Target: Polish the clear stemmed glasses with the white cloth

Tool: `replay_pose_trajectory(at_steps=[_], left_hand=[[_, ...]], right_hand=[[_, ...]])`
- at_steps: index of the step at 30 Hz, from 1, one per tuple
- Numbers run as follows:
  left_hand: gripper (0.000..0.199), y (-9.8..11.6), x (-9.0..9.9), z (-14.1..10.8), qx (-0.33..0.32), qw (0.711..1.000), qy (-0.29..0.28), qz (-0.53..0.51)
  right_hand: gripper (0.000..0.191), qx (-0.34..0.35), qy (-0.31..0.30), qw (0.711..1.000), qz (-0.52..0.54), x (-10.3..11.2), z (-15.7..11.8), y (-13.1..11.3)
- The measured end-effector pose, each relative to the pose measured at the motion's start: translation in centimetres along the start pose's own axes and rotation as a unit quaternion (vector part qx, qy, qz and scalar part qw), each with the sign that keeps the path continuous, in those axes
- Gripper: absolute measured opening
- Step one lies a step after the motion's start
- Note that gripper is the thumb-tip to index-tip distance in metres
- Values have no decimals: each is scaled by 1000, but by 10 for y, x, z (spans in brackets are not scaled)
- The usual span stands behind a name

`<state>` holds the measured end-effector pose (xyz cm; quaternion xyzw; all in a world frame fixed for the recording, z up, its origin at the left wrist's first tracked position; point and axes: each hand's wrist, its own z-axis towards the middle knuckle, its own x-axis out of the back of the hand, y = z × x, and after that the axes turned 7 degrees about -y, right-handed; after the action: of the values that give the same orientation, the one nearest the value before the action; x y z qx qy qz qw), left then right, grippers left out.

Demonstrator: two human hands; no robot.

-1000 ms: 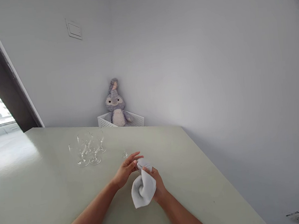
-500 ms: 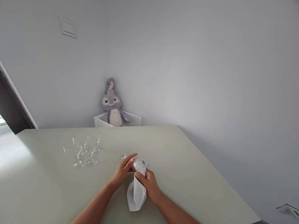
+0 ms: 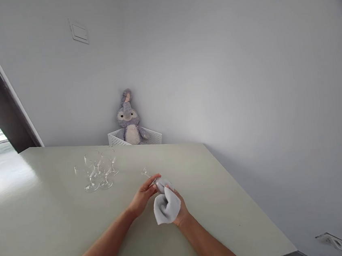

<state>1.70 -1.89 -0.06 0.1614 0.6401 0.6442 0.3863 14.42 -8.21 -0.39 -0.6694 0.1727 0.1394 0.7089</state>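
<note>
My left hand (image 3: 144, 195) is closed round the bowl of a clear stemmed glass (image 3: 159, 184), which lies tilted with its stem and foot pointing up and to the left. A white cloth (image 3: 167, 206) is in my right hand (image 3: 180, 208), bunched against the glass rim, with part of it inside the bowl. The cloth's loose end hangs toward me and covers most of my right fingers. Several clear stemmed glasses (image 3: 106, 184) stand upright in a group on the left of the table.
The pale green table (image 3: 223, 220) reaches to the walls. Behind its far edge a grey plush toy (image 3: 128, 118) sits in a white perforated basket (image 3: 156, 138). A light switch (image 3: 79, 33) is on the wall, and a window lies at the far left.
The held glass has turned, so its stem shows more at the upper left. The cloth has swung up and to the right with my right hand, its loose end now spread wider.
</note>
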Motion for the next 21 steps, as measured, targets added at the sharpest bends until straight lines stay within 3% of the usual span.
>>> replay_pose_trajectory(at_steps=[3, 5, 9, 13, 15, 18, 19, 21], left_hand=[[46, -1, 2, 2, 1, 1000, 17, -9], [48, -2, 4, 2, 11, 1000, 16, -13], [45, 0, 3, 1, 23, 1000, 10, -9], [38, 5, 2, 2, 21, 999, 20, 19], [39, 4, 4, 3, 23, 998, 28, 59], [42, -1, 12, 4, 38, 977, 74, 195], [41, -2, 15, 4, 32, 957, 98, 271], [37, -2, 18, 2, -21, 887, 133, 442]], right_hand=[[38, -2, -19, 999, -35, -3, -3, 2], [37, 39, -22, 990, -132, -3, -5, 5], [30, 94, -6, 944, -317, -1, -7, 12], [26, 120, -6, 915, -385, 2, -6, 14], [26, 112, -10, 921, -374, 2, -5, 12], [28, 65, -17, 958, -278, 0, -4, 10], [28, 45, -11, 973, -226, 0, -2, 9], [29, 9, 23, 993, -113, 0, 1, 6]])
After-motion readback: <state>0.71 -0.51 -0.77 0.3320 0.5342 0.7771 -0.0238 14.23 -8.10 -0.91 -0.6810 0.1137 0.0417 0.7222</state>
